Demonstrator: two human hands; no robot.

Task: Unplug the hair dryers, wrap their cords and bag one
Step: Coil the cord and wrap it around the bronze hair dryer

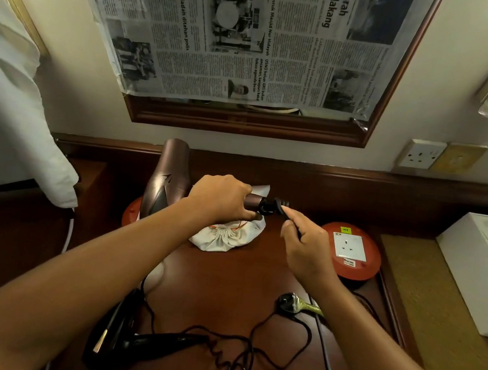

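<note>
A bronze hair dryer (168, 176) stands above the wooden desk, its barrel pointing up toward the wall. My left hand (222, 199) grips its handle. My right hand (305, 248) pinches the black cord (277, 205) right at the handle's end. Beneath both hands lies a white drawstring bag (224, 237) with an orange string, pulled closed. A black hair dryer (125, 338) lies at the desk's near edge, its loose cord (248, 352) tangled across the wood and ending in a black plug (288, 304) that lies unplugged.
A red round extension reel (353, 252) with an empty socket sits right of my hands; another red reel (131, 213) peeks out behind the bronze dryer. A white wall socket (421, 154) is at upper right. A white box (482, 266) stands at the right edge.
</note>
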